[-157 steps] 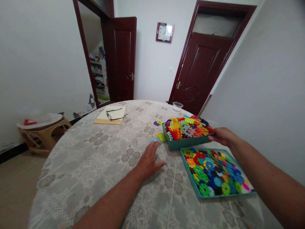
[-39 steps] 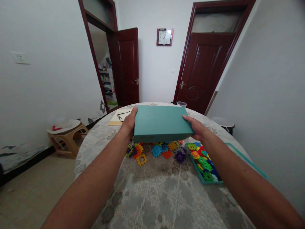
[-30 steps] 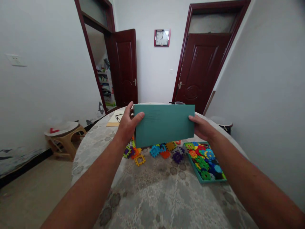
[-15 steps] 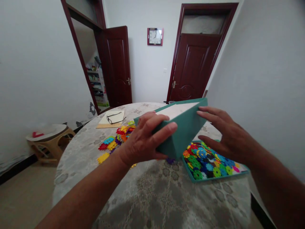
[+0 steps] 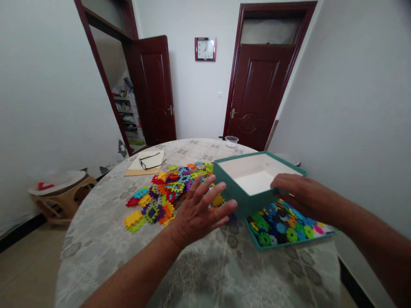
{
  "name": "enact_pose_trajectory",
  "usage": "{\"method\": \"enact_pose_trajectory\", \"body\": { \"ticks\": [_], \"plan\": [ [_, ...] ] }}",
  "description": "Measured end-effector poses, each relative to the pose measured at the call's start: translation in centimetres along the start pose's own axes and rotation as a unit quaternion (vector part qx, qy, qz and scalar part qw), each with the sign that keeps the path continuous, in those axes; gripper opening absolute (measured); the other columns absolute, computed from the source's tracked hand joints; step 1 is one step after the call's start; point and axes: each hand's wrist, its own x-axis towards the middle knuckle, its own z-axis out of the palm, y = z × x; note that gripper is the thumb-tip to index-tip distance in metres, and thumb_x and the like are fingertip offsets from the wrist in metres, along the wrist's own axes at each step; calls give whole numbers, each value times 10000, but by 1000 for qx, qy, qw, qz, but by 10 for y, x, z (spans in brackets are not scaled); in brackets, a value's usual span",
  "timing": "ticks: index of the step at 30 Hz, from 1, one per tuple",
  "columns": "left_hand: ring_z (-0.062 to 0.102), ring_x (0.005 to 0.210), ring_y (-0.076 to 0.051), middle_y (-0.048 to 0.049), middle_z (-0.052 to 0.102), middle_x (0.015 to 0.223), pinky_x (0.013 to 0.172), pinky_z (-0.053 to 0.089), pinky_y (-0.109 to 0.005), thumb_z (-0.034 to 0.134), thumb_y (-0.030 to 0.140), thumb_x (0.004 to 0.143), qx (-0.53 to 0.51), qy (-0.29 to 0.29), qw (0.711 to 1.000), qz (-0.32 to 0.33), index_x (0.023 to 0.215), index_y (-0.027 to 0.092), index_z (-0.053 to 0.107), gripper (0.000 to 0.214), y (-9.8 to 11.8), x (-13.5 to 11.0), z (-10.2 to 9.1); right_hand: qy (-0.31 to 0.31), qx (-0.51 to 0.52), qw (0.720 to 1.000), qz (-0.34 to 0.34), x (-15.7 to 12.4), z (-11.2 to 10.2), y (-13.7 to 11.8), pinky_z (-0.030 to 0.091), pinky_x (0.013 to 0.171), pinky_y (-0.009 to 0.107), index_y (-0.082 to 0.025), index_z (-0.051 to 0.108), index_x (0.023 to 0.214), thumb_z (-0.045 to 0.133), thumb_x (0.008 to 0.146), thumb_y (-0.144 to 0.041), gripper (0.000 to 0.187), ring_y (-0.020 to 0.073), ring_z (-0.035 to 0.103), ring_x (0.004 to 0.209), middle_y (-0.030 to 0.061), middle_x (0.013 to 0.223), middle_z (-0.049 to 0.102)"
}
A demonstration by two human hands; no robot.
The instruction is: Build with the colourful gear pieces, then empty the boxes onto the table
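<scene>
My right hand (image 5: 298,192) grips the near right wall of a teal box (image 5: 239,194) with a white inside. No pieces show in the part of its inside that I can see. The box is held above a shallow teal lid or tray (image 5: 260,243) full of colourful gear-shaped pieces (image 5: 276,224), covering part of them. My left hand (image 5: 204,207) is open, fingers spread, just left of the box and apart from it. Beyond that hand lies a loose pile of colourful notched plastic pieces (image 5: 167,188) on the tablecloth.
Black-framed glasses (image 5: 149,162) rest on a pad of paper (image 5: 135,167) at the table's far left. Toward the back edge stands a clear plastic bowl (image 5: 231,141). The round table wears a patterned cloth (image 5: 205,273). A wooden stool (image 5: 61,201) stands on the floor to the left.
The tilted box has moved right and now faces upward over the gear pieces. My left hand has let go of it, and my right hand has closed on its wall. More of the loose pile shows.
</scene>
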Motion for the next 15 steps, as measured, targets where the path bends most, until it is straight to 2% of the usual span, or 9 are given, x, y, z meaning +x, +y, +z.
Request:
{"method": "enact_pose_trajectory", "body": {
  "ticks": [4, 8, 11, 15],
  "plan": [
    [348, 1532, -400, -155, 464, 1535, 1254, 299, -667, 762, 214, 865, 61, -13, 989, -132, 1569, 316, 376, 810, -21, -39, 8, -14, -102, 991, 89, -5, 21, 75, 494, 838, 388, -211, 675, 1006, 532, 933, -231, 162, 284, 669, 933, 116, 982, 718],
    [383, 1508, -410, -178, 453, 1538, 1225, 328, -669, 706, 186, 885, 118, -19, 974, -193, 1606, 312, 333, 821, -43, -85, 13, -81, -200, 959, 183, -3, 39, 134, 468, 837, 385, -181, 700, 1053, 533, 916, -206, 217, 308, 684, 954, 157, 1016, 744],
    [386, 1505, -413, -176, 447, 1556, 1222, 331, -664, 689, 182, 883, 120, -37, 967, -220, 1609, 320, 335, 819, -52, -106, 12, -113, -231, 939, 231, 0, 51, 159, 456, 818, 375, -180, 706, 1076, 535, 926, -199, 228, 306, 692, 958, 177, 1056, 751],
    [387, 1504, -409, -167, 460, 1554, 1223, 334, -655, 691, 168, 868, 118, -40, 961, -245, 1586, 312, 383, 794, -55, -110, 8, -142, -243, 921, 268, 4, 67, 177, 451, 779, 375, -168, 698, 1118, 508, 955, -202, 252, 322, 703, 981, 212, 1088, 747]
  ]
}}
